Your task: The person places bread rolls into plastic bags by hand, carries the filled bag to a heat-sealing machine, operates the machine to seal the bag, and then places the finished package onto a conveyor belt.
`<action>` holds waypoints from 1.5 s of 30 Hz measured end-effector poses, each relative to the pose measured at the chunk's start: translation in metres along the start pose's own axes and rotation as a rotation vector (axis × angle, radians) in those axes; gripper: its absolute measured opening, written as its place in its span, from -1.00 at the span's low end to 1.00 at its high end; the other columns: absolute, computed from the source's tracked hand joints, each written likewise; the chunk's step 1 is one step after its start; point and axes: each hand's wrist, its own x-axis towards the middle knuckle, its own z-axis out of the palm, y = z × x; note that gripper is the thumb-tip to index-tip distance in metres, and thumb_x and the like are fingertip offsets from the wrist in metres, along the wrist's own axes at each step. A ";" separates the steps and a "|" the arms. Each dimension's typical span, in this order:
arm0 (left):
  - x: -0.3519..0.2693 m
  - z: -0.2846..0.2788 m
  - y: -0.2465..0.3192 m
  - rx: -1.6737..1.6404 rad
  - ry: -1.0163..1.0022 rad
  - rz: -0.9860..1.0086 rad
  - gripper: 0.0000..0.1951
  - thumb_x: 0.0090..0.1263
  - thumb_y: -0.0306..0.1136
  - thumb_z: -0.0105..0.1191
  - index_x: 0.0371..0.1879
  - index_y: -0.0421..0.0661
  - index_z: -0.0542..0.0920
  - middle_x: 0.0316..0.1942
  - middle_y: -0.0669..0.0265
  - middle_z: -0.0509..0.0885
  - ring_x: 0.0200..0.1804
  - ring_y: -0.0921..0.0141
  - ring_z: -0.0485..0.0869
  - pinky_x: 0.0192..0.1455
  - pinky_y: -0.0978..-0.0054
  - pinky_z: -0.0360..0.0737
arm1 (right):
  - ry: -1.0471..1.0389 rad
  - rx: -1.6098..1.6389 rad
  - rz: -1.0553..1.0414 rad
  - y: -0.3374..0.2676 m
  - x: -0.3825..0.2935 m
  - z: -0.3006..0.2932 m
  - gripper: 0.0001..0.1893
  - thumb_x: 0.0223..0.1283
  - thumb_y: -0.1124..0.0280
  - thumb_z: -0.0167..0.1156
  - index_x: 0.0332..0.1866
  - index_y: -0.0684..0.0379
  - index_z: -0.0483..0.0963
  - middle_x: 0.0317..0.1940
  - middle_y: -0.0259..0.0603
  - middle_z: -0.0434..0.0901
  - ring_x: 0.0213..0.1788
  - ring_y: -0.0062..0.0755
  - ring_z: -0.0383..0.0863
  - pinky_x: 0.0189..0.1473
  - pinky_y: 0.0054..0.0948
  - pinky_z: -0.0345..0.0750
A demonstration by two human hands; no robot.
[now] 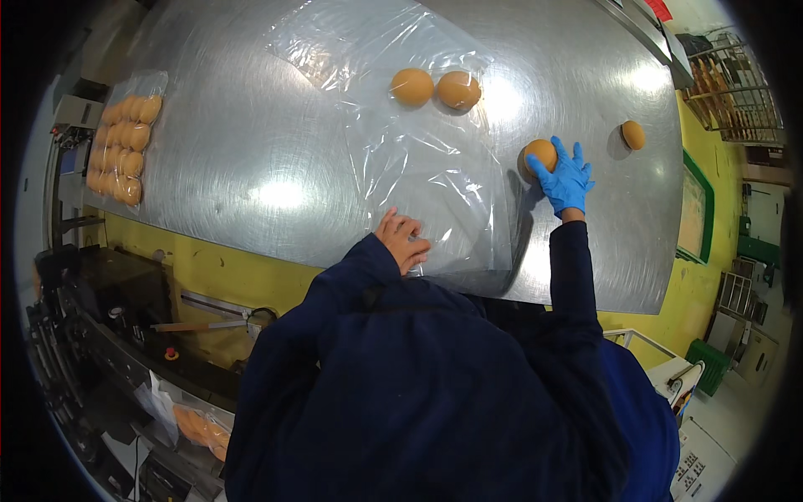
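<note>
My bare left hand [404,241] is at the near end of a large clear plastic bag [433,188], its fingers bent and holding the film. Two round golden-brown buns [412,86] lie side by side toward the bag's far part; film glints over the right one, and both appear to be inside. My right hand [564,180], in a blue glove, is spread open beside a single bun [539,156] to the right of the bag. Its thumb touches or overlaps that bun's edge. Farther right, another bun [633,135] sits alone on the metal table [244,144].
A clear bag packed with rows of buns [122,147] lies at the table's left end. Below left stands dark machinery with a red button [171,354] and more bagged buns [201,432]. A rack of baguettes [721,94] is at the far right, with a green crate [709,367] below.
</note>
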 end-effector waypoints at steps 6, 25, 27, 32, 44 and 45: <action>0.003 -0.002 0.001 0.002 -0.029 0.026 -0.79 0.11 -0.11 0.07 -0.36 0.07 0.54 -0.23 0.30 0.36 -0.01 0.26 0.30 0.27 0.06 0.08 | -0.164 0.064 0.227 -0.004 -0.010 -0.004 -0.07 -0.40 -0.33 0.19 0.21 -0.08 0.21 0.31 0.00 -0.12 0.30 0.36 -0.35 0.14 0.38 -0.25; 0.046 -0.037 0.019 -0.900 0.110 -0.300 -0.82 0.35 -0.32 -0.15 -0.46 -0.14 0.33 -0.61 0.43 0.28 -0.50 0.58 0.22 -0.42 0.60 0.26 | -0.862 2.407 0.115 -0.045 -0.084 -0.078 -0.01 -0.35 -0.42 0.07 0.14 0.20 0.24 0.24 0.06 0.06 0.26 0.04 0.09 0.14 0.04 0.19; 0.062 -0.060 0.027 -0.959 0.054 -0.295 -0.82 0.35 -0.33 -0.14 -0.46 -0.15 0.34 -0.61 0.47 0.26 -0.51 0.60 0.20 -0.43 0.62 0.25 | -1.061 2.010 -0.034 -0.059 -0.104 -0.095 -0.05 -0.40 -0.38 0.14 0.09 0.18 0.31 0.24 0.06 0.05 0.26 0.03 0.08 0.20 -0.05 0.14; 0.070 -0.104 0.040 -0.938 -0.025 -0.264 -0.79 0.36 -0.26 -0.17 -0.39 -0.17 0.37 -0.49 0.43 0.39 -0.35 0.59 0.30 -0.20 0.62 0.29 | -0.501 0.690 -0.706 -0.084 -0.106 -0.096 -0.26 -0.35 -0.18 0.24 -0.03 0.15 0.43 0.13 0.00 0.26 0.18 -0.09 0.23 0.21 -0.16 0.12; 0.102 -0.081 0.101 -0.724 -0.104 -0.037 -0.83 0.31 -0.31 -0.13 -0.45 -0.15 0.37 -0.55 0.25 0.40 -0.48 0.36 0.41 -0.38 0.51 0.34 | -0.066 0.140 -0.571 -0.146 -0.014 -0.030 -0.34 -0.08 -0.05 0.09 0.11 0.16 0.27 0.23 -0.05 0.12 0.24 0.08 0.09 0.19 0.04 0.09; 0.104 -0.073 0.102 -0.706 -0.085 -0.046 -0.83 0.31 -0.32 -0.13 -0.45 -0.14 0.37 -0.55 0.25 0.40 -0.48 0.37 0.41 -0.38 0.52 0.34 | 0.004 0.149 -0.564 -0.144 -0.016 -0.019 -0.31 -0.07 -0.02 0.08 0.17 0.15 0.20 0.25 -0.05 0.08 0.26 0.07 0.05 0.19 0.03 0.09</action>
